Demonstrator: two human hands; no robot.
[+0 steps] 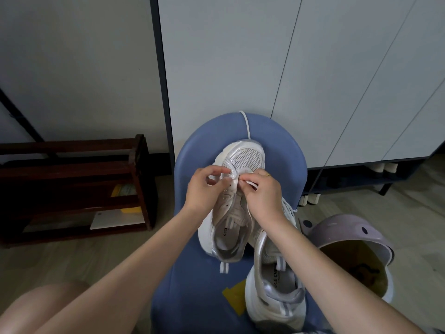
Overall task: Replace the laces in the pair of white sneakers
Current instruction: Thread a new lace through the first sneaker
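Frame centre: left hand (204,186) pinches sneaker (234,196) eyelet edge, right hand (261,191) pinches white lace (250,183). Second sneaker (277,283) lower right, both on blue stool (192,280).

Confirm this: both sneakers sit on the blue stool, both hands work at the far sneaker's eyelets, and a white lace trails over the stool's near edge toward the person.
One detail is wrong. In the head view the white lace trails over the far edge of the blue stool, toward the cabinet, not the near edge. The rest holds: both sneakers sit on the stool, and the left hand and right hand work at the far sneaker.
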